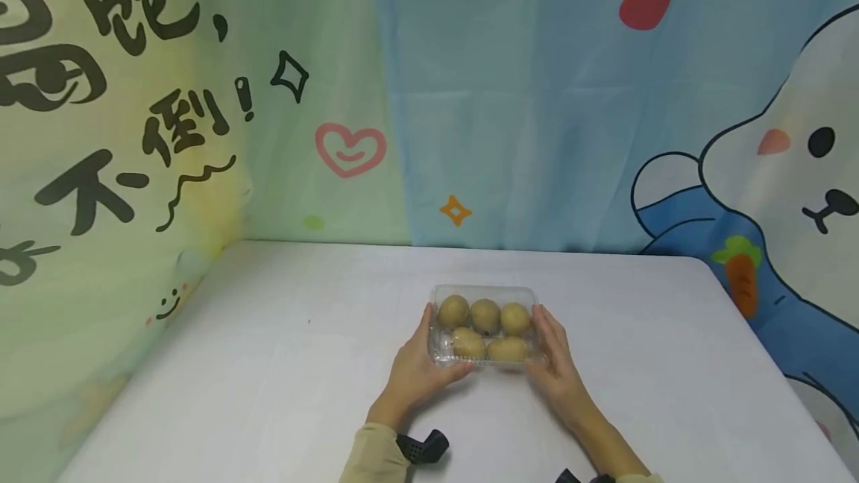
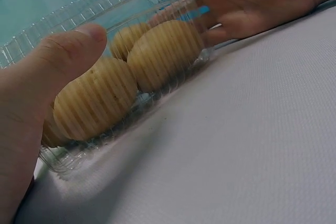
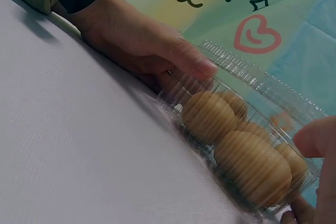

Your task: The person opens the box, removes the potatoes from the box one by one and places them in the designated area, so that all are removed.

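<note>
Both hands hold a clear plastic box (image 1: 483,356) between them, near the middle of the table. Inside it lie several round, yellow-brown fruits or potatoes (image 1: 485,317); I cannot tell which kind. My left hand (image 1: 419,371) grips the box's left end, its thumb (image 2: 68,51) over the near side. On the right end my right hand (image 1: 553,364) grips it, with the thumb (image 3: 319,137) by the rim. The box's ribbed side wall (image 3: 247,161) faces me. Whether its base touches the table is unclear.
A white cloth covers the table (image 1: 268,364). Behind it hangs a printed curtain (image 1: 510,95) in green and blue, with a cartoon bear on the right. A black wrist device (image 1: 426,447) sits at the left sleeve.
</note>
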Available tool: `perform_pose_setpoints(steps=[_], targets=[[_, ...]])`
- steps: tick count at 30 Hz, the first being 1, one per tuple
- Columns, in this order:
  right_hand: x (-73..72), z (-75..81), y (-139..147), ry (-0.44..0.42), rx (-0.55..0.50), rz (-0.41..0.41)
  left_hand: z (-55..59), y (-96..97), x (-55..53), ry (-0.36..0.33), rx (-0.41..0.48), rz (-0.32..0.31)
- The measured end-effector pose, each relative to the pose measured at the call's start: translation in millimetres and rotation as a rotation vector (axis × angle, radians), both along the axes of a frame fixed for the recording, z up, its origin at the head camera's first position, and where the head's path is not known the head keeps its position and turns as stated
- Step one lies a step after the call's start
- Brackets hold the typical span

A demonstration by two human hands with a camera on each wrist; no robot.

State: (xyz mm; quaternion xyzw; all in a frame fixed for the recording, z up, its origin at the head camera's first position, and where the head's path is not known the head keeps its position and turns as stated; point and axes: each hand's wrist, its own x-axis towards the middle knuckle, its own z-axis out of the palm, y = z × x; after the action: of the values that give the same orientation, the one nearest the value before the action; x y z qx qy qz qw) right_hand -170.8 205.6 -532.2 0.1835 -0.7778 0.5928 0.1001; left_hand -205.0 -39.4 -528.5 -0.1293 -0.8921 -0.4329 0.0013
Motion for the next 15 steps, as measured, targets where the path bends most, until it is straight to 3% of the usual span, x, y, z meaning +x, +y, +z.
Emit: perform_pose_setpoints(steps=[7,15], targets=[[-6.4,0.8,4,0.161,0.156,-0.083,3.2,-1.5,-3.9,0.008,-0.010,-0.005],[-12.6,10.2,18,0.354,0.337,-0.049,-0.8,-1.2,-3.0,-0.030,0.016,0.001]])
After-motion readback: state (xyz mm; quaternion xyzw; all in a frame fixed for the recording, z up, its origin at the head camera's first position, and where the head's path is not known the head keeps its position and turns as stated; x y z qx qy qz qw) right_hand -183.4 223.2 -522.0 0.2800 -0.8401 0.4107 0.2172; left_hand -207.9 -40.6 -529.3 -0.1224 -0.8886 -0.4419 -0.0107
